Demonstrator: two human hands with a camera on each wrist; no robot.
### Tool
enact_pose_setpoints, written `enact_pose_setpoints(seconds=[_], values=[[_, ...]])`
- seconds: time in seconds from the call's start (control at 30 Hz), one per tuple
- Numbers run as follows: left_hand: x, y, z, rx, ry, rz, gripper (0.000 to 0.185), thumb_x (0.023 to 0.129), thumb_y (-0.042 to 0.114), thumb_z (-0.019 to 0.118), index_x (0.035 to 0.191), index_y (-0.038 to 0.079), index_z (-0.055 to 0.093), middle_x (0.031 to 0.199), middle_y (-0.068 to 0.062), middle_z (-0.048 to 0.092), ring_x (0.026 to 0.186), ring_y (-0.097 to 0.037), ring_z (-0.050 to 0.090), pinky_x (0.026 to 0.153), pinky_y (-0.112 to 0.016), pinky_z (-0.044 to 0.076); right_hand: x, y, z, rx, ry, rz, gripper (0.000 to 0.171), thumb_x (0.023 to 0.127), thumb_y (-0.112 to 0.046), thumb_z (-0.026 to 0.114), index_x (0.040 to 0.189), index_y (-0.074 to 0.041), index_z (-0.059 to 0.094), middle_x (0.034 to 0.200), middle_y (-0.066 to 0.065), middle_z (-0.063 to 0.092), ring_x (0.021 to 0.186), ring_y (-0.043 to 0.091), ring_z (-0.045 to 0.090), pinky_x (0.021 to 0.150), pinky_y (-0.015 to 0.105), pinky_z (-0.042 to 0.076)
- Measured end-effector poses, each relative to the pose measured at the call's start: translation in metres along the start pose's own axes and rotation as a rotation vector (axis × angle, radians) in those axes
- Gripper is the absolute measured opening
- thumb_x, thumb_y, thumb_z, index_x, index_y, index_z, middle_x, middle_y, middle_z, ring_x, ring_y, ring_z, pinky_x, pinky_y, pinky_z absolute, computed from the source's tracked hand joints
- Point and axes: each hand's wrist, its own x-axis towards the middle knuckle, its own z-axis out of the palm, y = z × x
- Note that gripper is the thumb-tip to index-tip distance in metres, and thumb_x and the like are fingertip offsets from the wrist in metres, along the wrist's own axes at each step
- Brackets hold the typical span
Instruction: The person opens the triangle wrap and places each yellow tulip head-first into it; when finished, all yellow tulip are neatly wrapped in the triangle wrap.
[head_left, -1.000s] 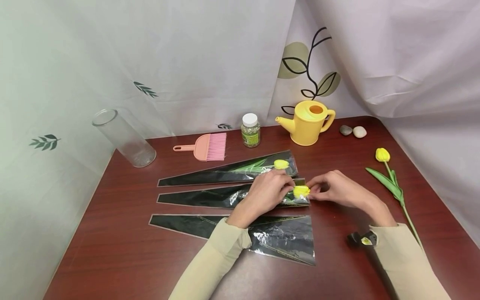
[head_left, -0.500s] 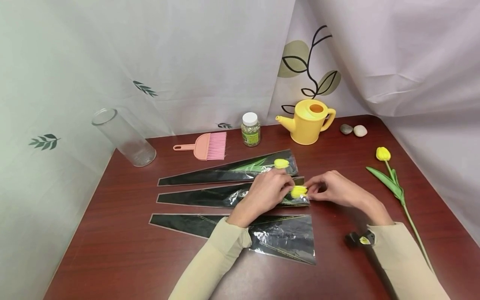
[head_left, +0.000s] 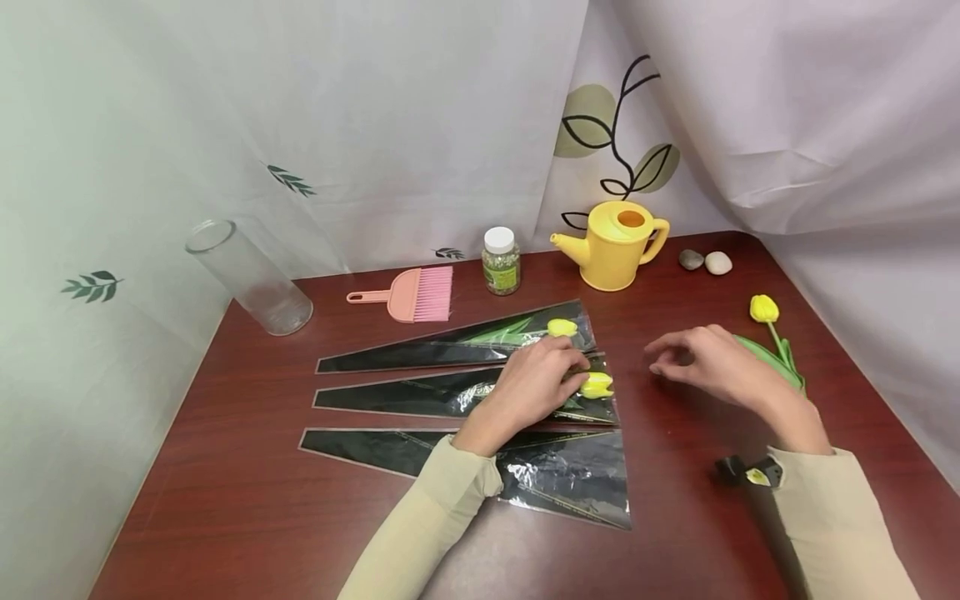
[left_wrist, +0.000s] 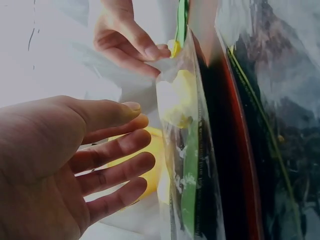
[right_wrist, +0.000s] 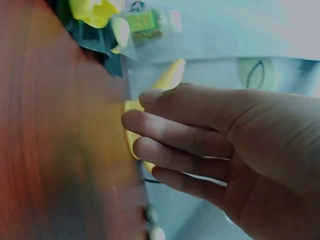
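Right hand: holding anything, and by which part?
Nothing. The right hand hovers over the table with fingers loosely curled, apart from the sleeved yellow tulip and the loose tulip.

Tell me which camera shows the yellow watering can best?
The head camera: the whole watering can stands sharp at the back of the table, spout and handle showing. The right wrist camera only catches a blurry yellow piece behind the right hand. The left wrist camera shows unclear yellow only.

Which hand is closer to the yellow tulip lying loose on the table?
The right hand. It hovers just beside the loose tulip, over its green leaf. The left hand is far off, resting on the middle sleeve.
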Motion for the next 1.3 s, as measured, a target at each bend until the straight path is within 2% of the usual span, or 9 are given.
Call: enact_pose_setpoints(seconds=[0.13, 0.23, 0.3, 0.43, 0.6, 0.77, 0.93, 1.13, 1.3], values=[[-0.001, 0.000, -0.001, -0.012, 0.013, 0.003, 0.016, 0.094, 0.031, 0.066, 0.103, 0.022, 0.076, 0.095, 0.010, 0.061, 0.093, -0.008, 0.059, 0.074, -0.026, 0.050, -0.016, 0.006, -0.010, -0.078, 0.117, 0.012, 0.021, 0.083, -0.011, 0.077, 0.103, -0.006, 0.075, 0.079, -0.009, 0.069, 0.073, 0.010, 0.066, 0.067, 0.036, 0.050], [-0.004, -0.001, -0.007, -0.010, 0.035, 0.005, 0.014, 0.094, 0.030, 0.067, 0.101, 0.023, 0.076, 0.095, 0.010, 0.062, 0.093, -0.008, 0.059, 0.073, -0.026, 0.051, -0.038, 0.016, -0.013, -0.153, 0.213, 0.070, 0.019, 0.083, -0.016, 0.077, 0.100, -0.008, 0.075, 0.076, -0.011, 0.069, 0.069, 0.014, 0.065, 0.063, 0.037, 0.046], [-0.006, -0.002, -0.011, -0.012, 0.053, 0.006, 0.013, 0.093, 0.029, 0.067, 0.100, 0.022, 0.076, 0.095, 0.010, 0.062, 0.091, -0.007, 0.059, 0.073, -0.026, 0.050, -0.056, 0.023, -0.014, -0.176, 0.256, 0.139, 0.018, 0.084, -0.018, 0.076, 0.099, -0.008, 0.075, 0.073, -0.010, 0.068, 0.064, 0.015, 0.061, 0.058, 0.036, 0.041], [-0.015, 0.003, -0.020, -0.026, 0.065, 0.031, 0.012, 0.093, 0.029, 0.068, 0.099, 0.021, 0.076, 0.092, 0.010, 0.062, 0.086, -0.007, 0.058, 0.070, -0.026, 0.050, -0.090, 0.034, -0.017, -0.172, 0.298, 0.345, 0.018, 0.086, -0.022, 0.073, 0.097, -0.008, 0.074, 0.070, -0.006, 0.067, 0.058, 0.016, 0.052, 0.053, 0.035, 0.036], [-0.034, 0.015, -0.016, -0.045, 0.010, 0.098, 0.013, 0.093, 0.031, 0.069, 0.098, 0.023, 0.077, 0.091, 0.012, 0.062, 0.085, -0.005, 0.059, 0.068, -0.023, 0.050, -0.113, 0.044, -0.018, -0.182, 0.339, 0.521, 0.020, 0.087, -0.023, 0.070, 0.096, -0.005, 0.072, 0.074, 0.009, 0.068, 0.065, 0.035, 0.057, 0.057, 0.045, 0.036], [-0.051, 0.030, -0.002, -0.001, -0.067, 0.197, 0.013, 0.091, 0.036, 0.069, 0.096, 0.026, 0.076, 0.089, 0.014, 0.059, 0.081, -0.002, 0.058, 0.064, -0.020, 0.048, -0.127, 0.053, -0.014, -0.192, 0.327, 0.607, 0.026, 0.087, -0.027, 0.071, 0.094, -0.002, 0.072, 0.081, 0.019, 0.068, 0.075, 0.051, 0.054, 0.058, 0.050, 0.036], [-0.059, 0.040, 0.011, 0.065, -0.106, 0.260, 0.017, 0.086, 0.041, 0.074, 0.090, 0.024, 0.074, 0.083, 0.013, 0.056, 0.074, -0.003, 0.057, 0.066, -0.022, 0.049, -0.138, 0.063, -0.013, -0.176, 0.225, 0.673, 0.036, 0.087, -0.036, 0.072, 0.097, -0.001, 0.072, 0.092, 0.026, 0.067, 0.082, 0.055, 0.052, 0.062, 0.054, 0.038], [-0.061, 0.044, 0.019, 0.087, -0.130, 0.262, 0.024, 0.082, 0.043, 0.077, 0.097, 0.024, 0.076, 0.086, 0.011, 0.057, 0.083, -0.006, 0.056, 0.072, -0.019, 0.048, -0.140, 0.064, -0.012, -0.174, 0.186, 0.700, 0.032, 0.085, -0.034, 0.074, 0.094, -0.003, 0.074, 0.093, 0.026, 0.067, 0.083, 0.055, 0.053, 0.063, 0.054, 0.039], [-0.060, 0.045, 0.021, 0.068, -0.105, 0.270, 0.014, 0.082, 0.039, 0.078, 0.090, 0.027, 0.076, 0.086, 0.012, 0.057, 0.083, -0.005, 0.056, 0.073, -0.019, 0.048, -0.139, 0.061, -0.011, -0.168, 0.198, 0.715, 0.029, 0.086, -0.032, 0.074, 0.093, -0.004, 0.075, 0.093, 0.025, 0.067, 0.083, 0.055, 0.054, 0.062, 0.053, 0.039]])
